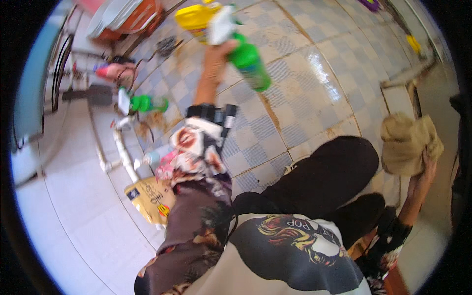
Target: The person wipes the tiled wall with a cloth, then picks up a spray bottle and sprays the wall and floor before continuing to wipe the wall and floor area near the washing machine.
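My left hand (217,59) grips a green spray bottle (250,66) with a white trigger head, held over the tiled floor. Just beyond it is a yellow container (193,18), partly behind the sprayer's head. My right hand (424,169) holds a bunched brown cloth (402,147) at the right, beside a ledge. A second green spray bottle (147,104) with a white head lies or stands by the left wall; its exact pose is unclear. Both the held bottle and the yellow container look blurred.
The checkered tile floor (302,96) bears brown stains. White pipes (125,155) run along the left wall, with a gold pouch (149,199) near them. A pink bottle (116,70), a dark scouring pad (166,46) and orange and white tubs (129,18) are at the upper left.
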`<state>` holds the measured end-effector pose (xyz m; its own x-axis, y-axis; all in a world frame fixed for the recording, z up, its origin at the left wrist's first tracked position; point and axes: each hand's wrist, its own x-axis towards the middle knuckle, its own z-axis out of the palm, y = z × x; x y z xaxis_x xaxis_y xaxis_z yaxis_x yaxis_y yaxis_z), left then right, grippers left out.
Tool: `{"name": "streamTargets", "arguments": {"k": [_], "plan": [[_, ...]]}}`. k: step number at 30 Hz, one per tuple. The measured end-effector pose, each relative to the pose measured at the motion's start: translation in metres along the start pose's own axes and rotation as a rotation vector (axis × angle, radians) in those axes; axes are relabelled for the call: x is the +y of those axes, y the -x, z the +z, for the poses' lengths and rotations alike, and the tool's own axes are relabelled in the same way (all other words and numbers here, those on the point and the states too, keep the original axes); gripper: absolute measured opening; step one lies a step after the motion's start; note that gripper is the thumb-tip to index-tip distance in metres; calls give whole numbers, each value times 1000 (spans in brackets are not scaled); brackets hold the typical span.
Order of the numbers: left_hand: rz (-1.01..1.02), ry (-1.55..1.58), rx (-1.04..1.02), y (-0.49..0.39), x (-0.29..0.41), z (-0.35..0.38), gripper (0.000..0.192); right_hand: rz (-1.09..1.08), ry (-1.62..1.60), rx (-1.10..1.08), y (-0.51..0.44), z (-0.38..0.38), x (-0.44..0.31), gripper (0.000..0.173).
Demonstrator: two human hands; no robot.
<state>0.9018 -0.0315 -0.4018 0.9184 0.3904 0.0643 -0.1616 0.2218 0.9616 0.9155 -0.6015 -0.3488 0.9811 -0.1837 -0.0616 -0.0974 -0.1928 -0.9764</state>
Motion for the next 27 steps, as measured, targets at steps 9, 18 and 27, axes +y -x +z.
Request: {"name": "streamTargets", "arguments": {"k": [9, 18, 27], "plan": [[58, 323, -368, -6, 81, -15, 64, 113, -149, 94, 20, -11, 14, 43], [84, 608, -665, -1, 90, -2, 67, 97, -207, 88, 30, -38, 42, 43], [-14, -332, 78, 25, 101, -21, 45, 103, -215, 127, 26, -28, 42, 43]]}}
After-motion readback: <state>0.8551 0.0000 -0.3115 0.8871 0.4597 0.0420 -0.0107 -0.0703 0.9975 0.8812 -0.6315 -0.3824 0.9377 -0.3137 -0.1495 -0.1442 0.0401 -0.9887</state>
